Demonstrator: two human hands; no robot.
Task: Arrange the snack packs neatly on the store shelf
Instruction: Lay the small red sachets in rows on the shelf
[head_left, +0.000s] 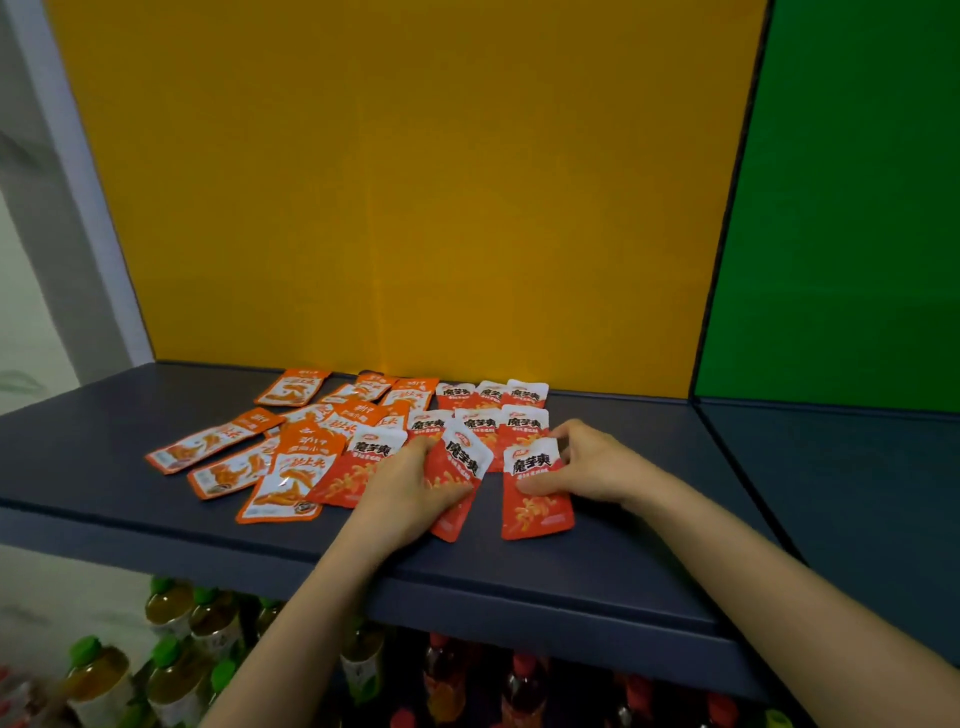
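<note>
Bottles (176, 680) under shelf (519, 587) edge. Left hand (410, 486) curled round tilted red pack (460, 460). Right hand (589, 462), at its 3 o'clock, pinches second red pack (540, 512). Red rows (524, 421) at 12, orange packs (291, 467) scattered at 10.

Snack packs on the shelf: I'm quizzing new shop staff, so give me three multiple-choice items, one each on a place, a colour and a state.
1. The orange packs lie where from the red packs? A to the left; B to the right; C stacked on top.
2. The panel behind the packs is: A purple; B yellow; C pink.
3. The right hand: A hangs free; B holds a red pack; C holds a bottle.
Key: 1 A, the orange ones all sit on the left side. 2 B, yellow rises behind them. 3 B, its thumb and fingers pinch that pack.
</note>
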